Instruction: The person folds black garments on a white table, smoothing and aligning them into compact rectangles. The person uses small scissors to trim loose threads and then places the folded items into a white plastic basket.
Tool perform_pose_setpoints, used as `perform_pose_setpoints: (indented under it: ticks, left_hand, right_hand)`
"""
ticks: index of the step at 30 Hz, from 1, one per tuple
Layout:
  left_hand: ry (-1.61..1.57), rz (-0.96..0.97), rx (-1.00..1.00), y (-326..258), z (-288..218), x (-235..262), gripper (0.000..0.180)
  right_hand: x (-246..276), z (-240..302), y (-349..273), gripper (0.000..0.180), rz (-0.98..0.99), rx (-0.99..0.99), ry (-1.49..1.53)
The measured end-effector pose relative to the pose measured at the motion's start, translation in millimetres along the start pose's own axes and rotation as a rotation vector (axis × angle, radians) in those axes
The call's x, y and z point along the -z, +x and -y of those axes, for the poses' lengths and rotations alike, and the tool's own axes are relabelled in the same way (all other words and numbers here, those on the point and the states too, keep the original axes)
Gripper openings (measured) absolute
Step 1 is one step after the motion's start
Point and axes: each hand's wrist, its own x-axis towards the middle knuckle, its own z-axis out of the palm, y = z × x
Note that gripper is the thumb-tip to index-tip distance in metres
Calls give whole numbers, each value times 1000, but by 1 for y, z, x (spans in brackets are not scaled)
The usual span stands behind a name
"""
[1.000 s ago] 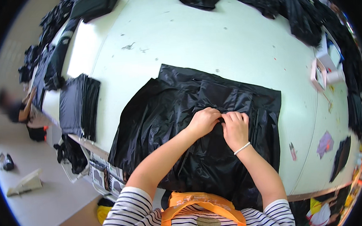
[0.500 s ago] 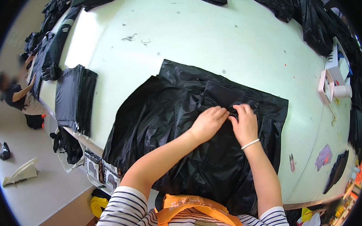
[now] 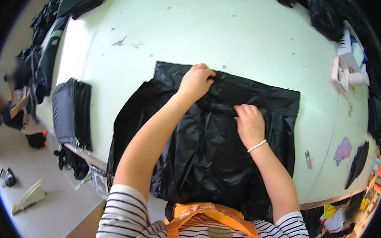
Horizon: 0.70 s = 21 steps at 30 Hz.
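Note:
A shiny black garment point(image 3: 196, 149) lies spread over the pale table in front of me, its far edge running slantwise. My left hand point(image 3: 195, 83) is at that edge, fingers curled and closed on a bit of the garment's fabric. Lower and to the right, my right hand point(image 3: 249, 125) rests over the garment with its fingers bent and the thumb apart from them. Nothing shows between those fingers. A white band circles the right wrist.
On the pale table point(image 3: 185, 32), a stack of folded black cloth point(image 3: 71, 113) stands at left. Small snips point(image 3: 308, 160), a purple scrap point(image 3: 342, 151) and a pink tray point(image 3: 339, 75) lie at right. Black garments point(image 3: 323, 15) line the far right. Another person point(image 3: 18, 114) works at far left.
My left hand has moved away from the right hand, up to the garment's far edge. The raised flap under the hands no longer shows. The right hand has shifted slightly left.

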Motion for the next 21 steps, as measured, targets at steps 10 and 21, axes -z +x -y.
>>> perform_pose_setpoints:
  ticks: [10, 21]
  left_hand:
    - [50, 158, 13, 24, 1, -4, 27]
    - [272, 3, -248, 20, -10, 11, 9]
  right_hand:
    - [10, -13, 5, 24, 83, -19, 94]
    - [-12, -52, 37, 15, 35, -53, 51]
